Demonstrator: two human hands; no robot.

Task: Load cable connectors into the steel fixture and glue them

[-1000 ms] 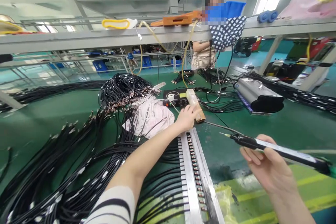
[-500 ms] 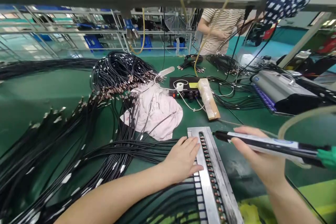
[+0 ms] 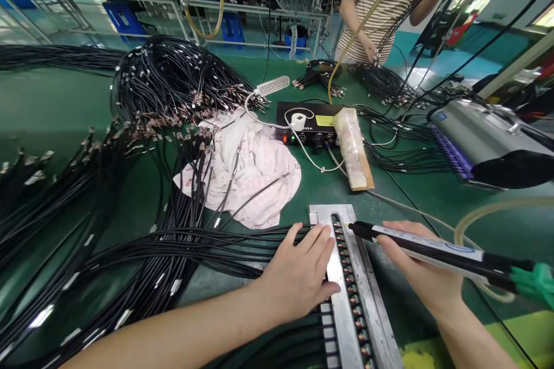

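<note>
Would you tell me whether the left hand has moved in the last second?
Yes: the left hand drew back from the wrapped block toward the person, and now lies flat on the cables beside the metal rail.

Cable mass (image 3: 130,253) and cloth (image 3: 255,173) crowd left of fixture (image 3: 321,214); bare mat (image 3: 454,202) open toward right.

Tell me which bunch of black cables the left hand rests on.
The flat row of cables feeding sideways into the metal fixture; the left hand lies over its ends. The coiled heap behind the cloth lies untouched.
</note>
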